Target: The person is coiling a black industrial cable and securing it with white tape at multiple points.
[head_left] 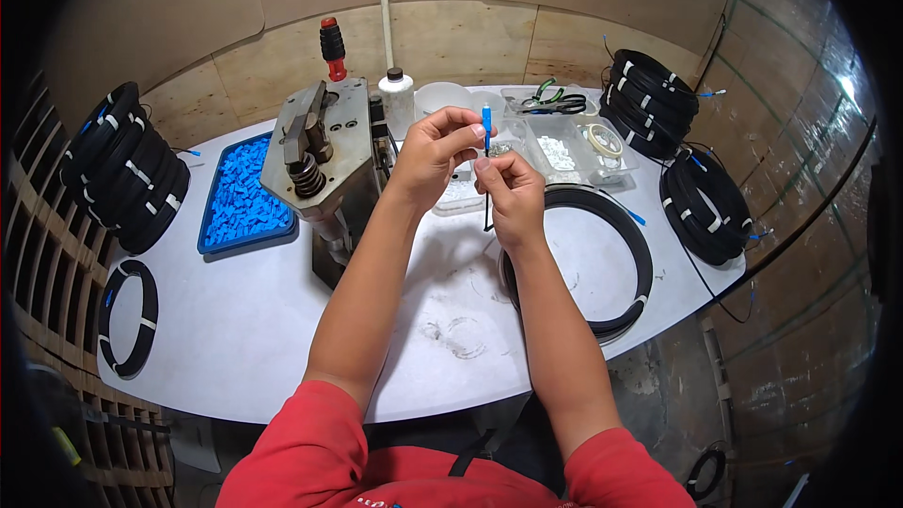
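Above the middle of the table I hold a blue fiber-optic connector (487, 119) upright, its pale tip pointing up. The thumb and fingers of my left hand (435, 158) pinch it from the side. Just below, my right hand (513, 196) is closed on the black cable (488, 212) that runs down from the connector. A large coil of black cable (645, 259) lies flat beside my right forearm, bound with white tape. Another blue connector (637, 218) shows at its far right edge.
Left of my arms stands a metal press (324, 146), with a blue tray (209, 246) full of blue pieces beside it. Stacked black coils (127, 169) (649, 103) rise at both sides. Behind my hands are a white bottle (396, 94), clear boxes (611, 169) and pliers (555, 103).
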The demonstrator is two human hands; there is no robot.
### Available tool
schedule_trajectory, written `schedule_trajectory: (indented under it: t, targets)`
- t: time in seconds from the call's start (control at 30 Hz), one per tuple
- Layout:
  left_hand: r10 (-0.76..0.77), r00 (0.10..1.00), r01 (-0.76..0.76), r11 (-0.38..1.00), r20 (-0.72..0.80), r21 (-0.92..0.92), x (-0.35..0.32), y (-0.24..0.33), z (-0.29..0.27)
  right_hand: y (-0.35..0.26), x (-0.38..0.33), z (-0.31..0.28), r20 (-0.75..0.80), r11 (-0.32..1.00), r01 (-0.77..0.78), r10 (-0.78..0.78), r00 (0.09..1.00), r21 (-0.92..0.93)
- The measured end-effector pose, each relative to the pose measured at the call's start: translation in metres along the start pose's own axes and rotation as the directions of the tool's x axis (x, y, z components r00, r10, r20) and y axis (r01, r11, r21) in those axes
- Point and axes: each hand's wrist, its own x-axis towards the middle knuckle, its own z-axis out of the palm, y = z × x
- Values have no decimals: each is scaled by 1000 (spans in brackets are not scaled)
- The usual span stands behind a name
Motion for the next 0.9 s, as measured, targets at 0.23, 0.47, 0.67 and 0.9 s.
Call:
schedule_trajectory:
  t: [0.23, 0.47, 0.67, 0.9]
  targets:
    - [-22, 995, 22, 1000, 102, -8, -7, 5, 5, -13, -8, -4, -30, 1000, 7, -7, 1000, -27]
    - [-40, 997, 30, 988, 68, 151, -6, 12, 17, -51, -47, -26, -140, 816, 228, -349, 926, -531]
    - [12, 961, -111, 932, 278, 344, -11, 2, 43, -71, -102, -56, -256, 719, 177, -450, 856, -672]
    - [-171, 877, -307, 520, 449, 797, -42, -54, 87, -81, -142, -100, -382, 762, 16, -342, 859, -647]
